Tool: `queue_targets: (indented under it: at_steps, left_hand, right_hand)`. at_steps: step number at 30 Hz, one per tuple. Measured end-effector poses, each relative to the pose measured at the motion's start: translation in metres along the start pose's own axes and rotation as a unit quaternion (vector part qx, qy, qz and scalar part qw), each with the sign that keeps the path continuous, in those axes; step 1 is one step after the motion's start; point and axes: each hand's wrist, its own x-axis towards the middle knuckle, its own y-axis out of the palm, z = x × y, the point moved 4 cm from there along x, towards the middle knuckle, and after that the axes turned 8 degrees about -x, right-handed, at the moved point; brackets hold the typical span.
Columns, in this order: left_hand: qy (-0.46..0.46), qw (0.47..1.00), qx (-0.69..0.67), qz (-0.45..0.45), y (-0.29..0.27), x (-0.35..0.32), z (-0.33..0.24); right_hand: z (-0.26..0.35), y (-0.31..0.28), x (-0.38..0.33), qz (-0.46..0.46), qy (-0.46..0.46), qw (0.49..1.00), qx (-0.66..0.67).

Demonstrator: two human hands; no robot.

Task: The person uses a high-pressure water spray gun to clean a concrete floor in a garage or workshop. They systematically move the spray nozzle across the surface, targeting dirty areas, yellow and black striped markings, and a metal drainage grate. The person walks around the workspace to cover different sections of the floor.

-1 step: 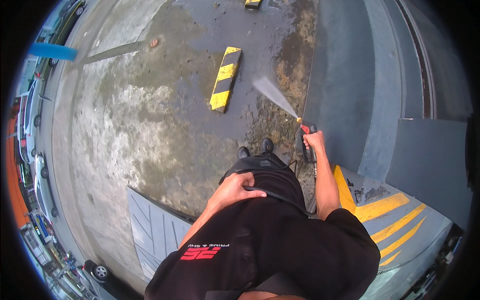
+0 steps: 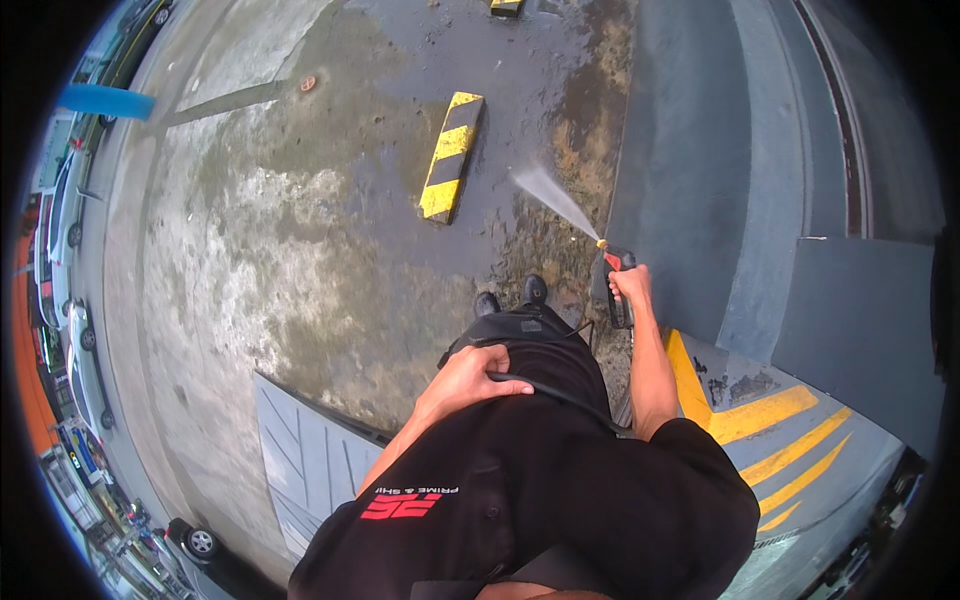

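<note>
At the right, my right hand [image 2: 630, 284] is wrapped round the grip of a black and red pressure-washer gun [image 2: 619, 312]. From its brass-coloured nozzle [image 2: 601, 244] a white fan of water [image 2: 558, 200] shoots forward and left over the wet ground. Held at waist height, a black hose [image 2: 560, 393] passes through my left hand [image 2: 470, 374], whose fingers curl over it with the thumb stretched along it. The hose runs right across the front of my black clothing. Part of the grip is hidden behind my right fingers.
A yellow-and-black striped wheel stop [image 2: 452, 157] lies on the wet concrete ahead of my dark shoes [image 2: 535, 290]. A grey raised step [image 2: 675, 200] runs along the right. Behind my left forearm is a grey grooved ramp [image 2: 320, 460]. Parked cars [image 2: 85, 365] line the far left.
The washer gun and my right hand have shifted slightly to the right, and the water fan has shifted with them. My left hand stays on the hose.
</note>
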Motion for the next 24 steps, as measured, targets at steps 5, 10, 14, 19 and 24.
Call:
queue_targets:
  at_steps: [5,10,14,19,24]
  left_hand:
    - [-0.018,0.999,0.008,0.028,0.003,-0.003,0.0]
    - [-0.017,1.0,-0.003,0.019,0.006,-0.009,0.003]
    - [-0.021,1.0,-0.006,0.014,0.009,-0.01,0.001]
    - [-0.037,0.999,0.001,0.008,0.013,-0.009,-0.002]
    - [-0.037,0.999,-0.001,0.003,0.019,-0.006,-0.003]
  right_hand:
    - [-0.017,-0.002,0.014,-0.053,-0.002,0.998,0.022]
    - [0.003,-0.005,0.031,-0.091,-0.007,0.994,0.059]
    - [0.03,-0.002,0.041,-0.019,-0.071,0.997,0.004]
    - [0.058,-0.011,0.052,-0.044,-0.071,0.995,0.051]
    - [0.079,-0.015,0.065,-0.049,-0.089,0.994,0.039]
